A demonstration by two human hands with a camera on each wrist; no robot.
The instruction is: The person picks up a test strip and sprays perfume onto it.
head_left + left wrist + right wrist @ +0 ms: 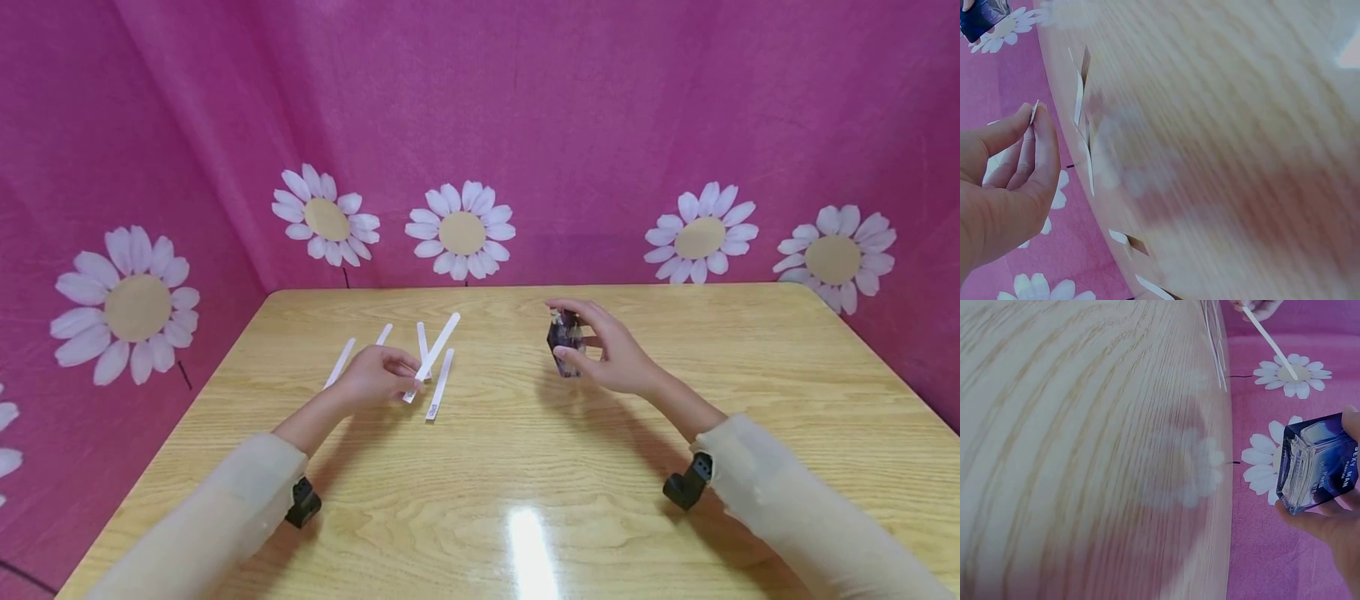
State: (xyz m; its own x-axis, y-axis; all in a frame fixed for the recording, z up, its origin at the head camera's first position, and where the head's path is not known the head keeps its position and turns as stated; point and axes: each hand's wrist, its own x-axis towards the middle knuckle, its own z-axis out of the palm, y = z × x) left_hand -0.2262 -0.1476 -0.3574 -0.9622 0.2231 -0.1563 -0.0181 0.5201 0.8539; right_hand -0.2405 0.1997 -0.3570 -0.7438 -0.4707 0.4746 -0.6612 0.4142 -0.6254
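Note:
My left hand pinches a white paper test strip between thumb and fingers. In the left wrist view the held strip shows edge-on at the fingertips. A dark blue glass perfume bottle is in my right hand, with a finger over its top and the thumb low on its side. Pale lettering marks the bottle in the right wrist view. Beside the left hand, a loose strip with small print at its near end lies on the table.
More white strips lie on the wooden table: one behind the held strip, others left of the hand. A pink curtain with large daisies hangs along the table's far edge and left side.

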